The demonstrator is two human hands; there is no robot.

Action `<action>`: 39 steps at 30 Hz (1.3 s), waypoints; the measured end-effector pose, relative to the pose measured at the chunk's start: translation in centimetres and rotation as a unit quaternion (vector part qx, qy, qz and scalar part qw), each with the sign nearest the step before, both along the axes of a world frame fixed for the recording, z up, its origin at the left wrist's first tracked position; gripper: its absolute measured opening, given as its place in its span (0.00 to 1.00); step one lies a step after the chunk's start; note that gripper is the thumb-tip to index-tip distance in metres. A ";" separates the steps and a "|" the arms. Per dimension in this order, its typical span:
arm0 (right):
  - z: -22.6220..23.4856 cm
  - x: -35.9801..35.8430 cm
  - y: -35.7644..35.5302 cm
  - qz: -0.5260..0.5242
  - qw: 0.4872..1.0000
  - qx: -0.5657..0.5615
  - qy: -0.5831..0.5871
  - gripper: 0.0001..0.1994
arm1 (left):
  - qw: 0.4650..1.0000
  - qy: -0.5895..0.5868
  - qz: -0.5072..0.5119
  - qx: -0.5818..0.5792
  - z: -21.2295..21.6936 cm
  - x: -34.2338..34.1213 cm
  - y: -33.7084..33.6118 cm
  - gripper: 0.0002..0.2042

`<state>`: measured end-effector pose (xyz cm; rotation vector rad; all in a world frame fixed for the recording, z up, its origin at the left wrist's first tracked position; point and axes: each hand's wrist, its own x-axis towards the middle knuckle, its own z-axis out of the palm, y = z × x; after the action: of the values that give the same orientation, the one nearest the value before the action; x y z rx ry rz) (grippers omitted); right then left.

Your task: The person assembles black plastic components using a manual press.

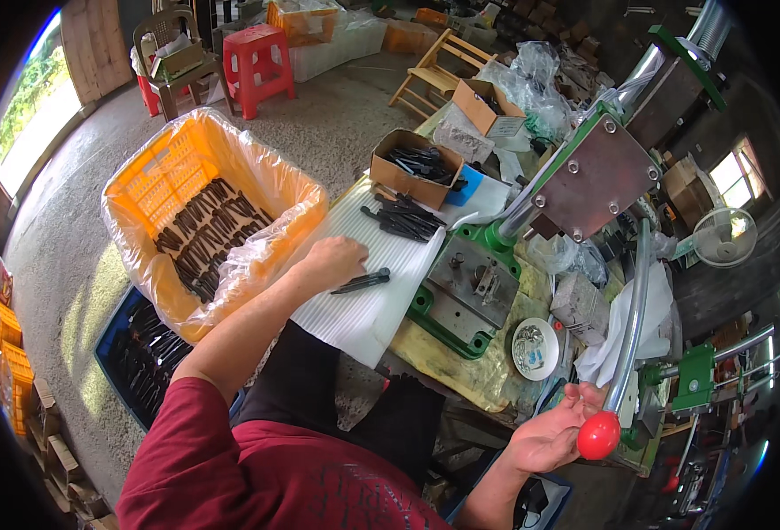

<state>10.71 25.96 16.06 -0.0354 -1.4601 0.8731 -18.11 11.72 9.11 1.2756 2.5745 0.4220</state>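
My left hand (337, 261), its fingers curled together, hovers over a white foam sheet (328, 316). What it holds, if anything, is hidden. Right beside its fingertips lie a few slim black handle-like pieces (362, 282). A pile of similar black pieces (405, 217) rests farther back on the sheet. At the lower right, my right hand (549, 430) is loosely closed at the press lever (630, 340), by its red ball knob (599, 435). The green press base (465, 291) carries a metal fixture (485, 281) between my hands.
A plastic-lined orange crate (120, 190) with rows of dark pieces stands left; a blue crate (107, 353) is below it. On the bench are a cardboard box (399, 181) of black parts, a white bowl (544, 349) of small parts and a grey block (581, 307). A red stool (257, 66) stands behind.
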 end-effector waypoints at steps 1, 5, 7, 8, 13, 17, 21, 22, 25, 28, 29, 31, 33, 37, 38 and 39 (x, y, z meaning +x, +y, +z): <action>-0.1 -0.2 -0.1 0.002 1.000 -0.013 -0.003 0.18 | 1.000 -0.001 0.001 0.000 -0.3 -0.5 0.4 0.10; -1.2 -0.8 -0.3 0.024 0.999 -0.020 -0.038 0.16 | 0.994 0.025 0.030 0.105 -1.6 -2.4 3.1 0.08; -1.7 -1.0 -0.6 0.025 0.998 -0.028 -0.053 0.15 | 0.992 0.037 0.025 0.120 -1.9 -2.8 4.5 0.08; -2.0 -1.1 -0.7 0.031 0.998 -0.031 -0.055 0.14 | 0.992 0.046 0.026 0.116 -2.1 -2.9 5.2 0.08; -3.0 -1.1 -1.2 0.016 0.994 -0.073 -0.083 0.13 | 0.991 0.055 0.061 0.107 -2.9 -2.6 6.8 0.07; -4.1 -0.8 -1.0 0.031 0.991 -0.088 -0.093 0.12 | 0.987 0.069 0.052 0.132 -3.0 -2.5 6.5 0.06; -4.8 -1.3 -1.2 0.044 0.988 -0.089 -0.116 0.08 | 0.987 0.094 0.042 0.121 -2.8 -2.3 5.1 0.05; -4.8 -1.6 -1.4 0.050 0.986 -0.105 -0.117 0.07 | 0.986 0.079 0.025 0.147 -2.6 -2.1 4.4 0.05; -4.8 -1.8 -1.9 0.088 0.971 -0.147 -0.167 0.06 | 0.979 0.033 0.007 0.202 -1.7 -1.0 2.8 0.04; -5.4 -1.9 -1.9 0.091 0.960 -0.147 -0.218 0.06 | 0.973 -0.011 0.008 0.230 0.7 1.4 1.6 0.05; -5.6 -1.9 -1.8 0.099 0.948 -0.152 -0.259 0.06 | 0.970 -0.041 0.014 0.241 1.3 2.2 1.2 0.05; -6.1 -1.7 -1.5 0.100 0.933 -0.135 -0.318 0.06 | 0.969 -0.054 0.010 0.243 2.1 3.7 0.6 0.05; -6.0 -2.2 -1.3 0.084 0.932 -0.087 -0.341 0.07 | 0.953 -0.084 -0.037 0.289 2.2 4.9 0.3 0.04; -6.7 -3.3 -1.7 0.115 0.925 -0.126 -0.339 0.09 | 0.944 -0.135 -0.086 0.288 2.4 7.5 -0.1 0.03; -6.7 -3.5 -1.8 0.105 0.928 -0.123 -0.336 0.09 | 0.940 -0.146 -0.093 0.293 2.1 8.1 0.0 0.03; -6.7 -3.5 -1.8 0.102 0.928 -0.124 -0.336 0.09 | 0.936 -0.168 -0.103 0.293 2.2 8.8 0.1 0.03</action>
<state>7.23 24.16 9.31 -0.4142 -2.0007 1.2924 -9.35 11.87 11.34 1.4658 2.0645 1.3061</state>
